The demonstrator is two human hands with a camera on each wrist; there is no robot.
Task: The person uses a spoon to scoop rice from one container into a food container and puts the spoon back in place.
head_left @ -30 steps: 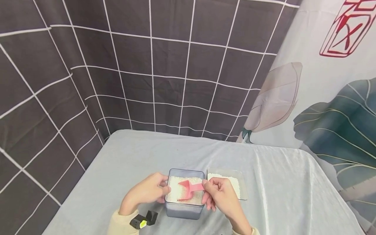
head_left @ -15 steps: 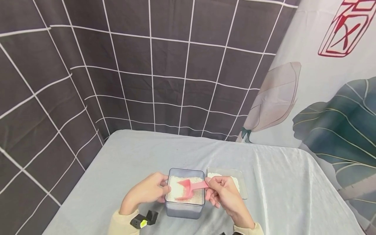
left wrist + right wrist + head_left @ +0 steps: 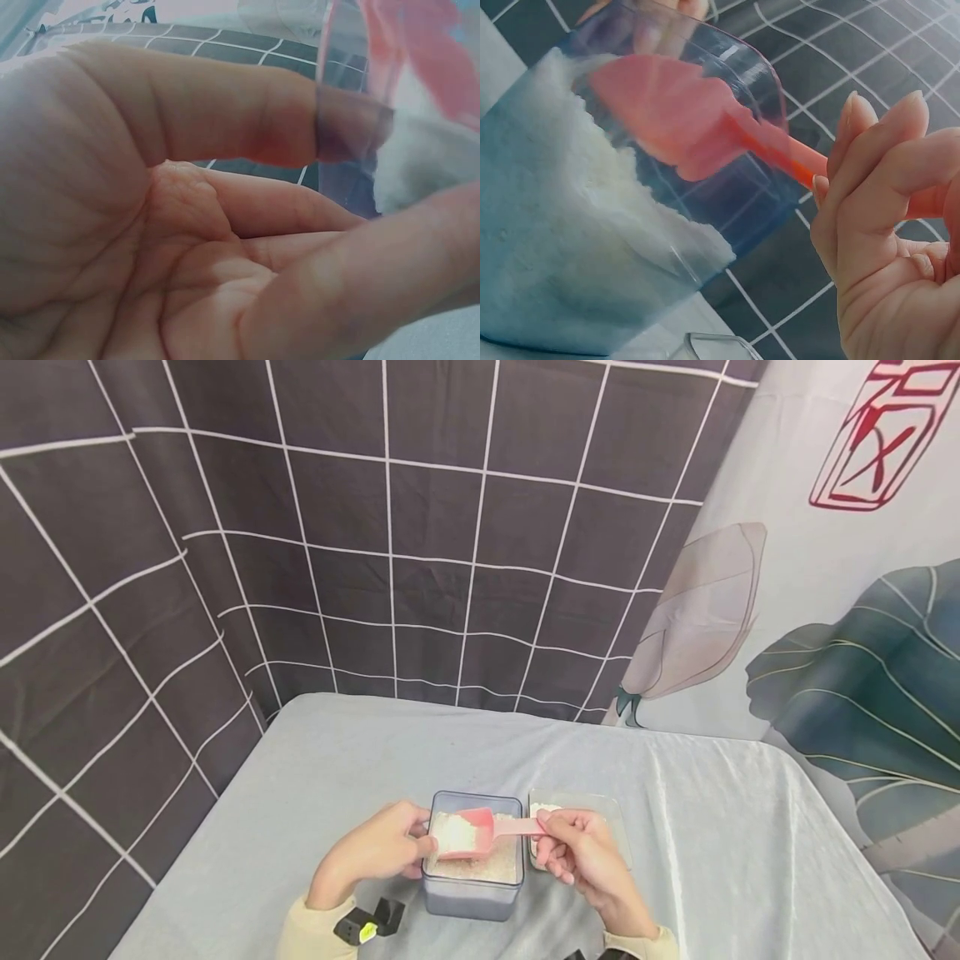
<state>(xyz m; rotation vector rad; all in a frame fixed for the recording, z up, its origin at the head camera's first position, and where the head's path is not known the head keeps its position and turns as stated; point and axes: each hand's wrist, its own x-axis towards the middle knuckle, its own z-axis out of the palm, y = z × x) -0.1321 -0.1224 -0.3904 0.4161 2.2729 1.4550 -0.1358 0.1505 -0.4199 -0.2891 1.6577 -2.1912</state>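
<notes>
In the head view, the right hand [image 3: 581, 852] hides much of the tray [image 3: 597, 802], and the lower edge cuts off both sleeves [image 3: 318, 935]. The grains [image 3: 498, 867] in the box [image 3: 471, 902] are too small to tell apart. The left wrist view crops the scoop [image 3: 439, 56]; the right wrist view crops the tray.

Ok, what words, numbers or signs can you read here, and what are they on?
Nothing reads clearly.
Red sign on the white curtain: cut off by the picture's edge, unreadable.
Yellow patch on the black wrist gadget: too small to read.
Box and scoop: no writing seen.
</notes>
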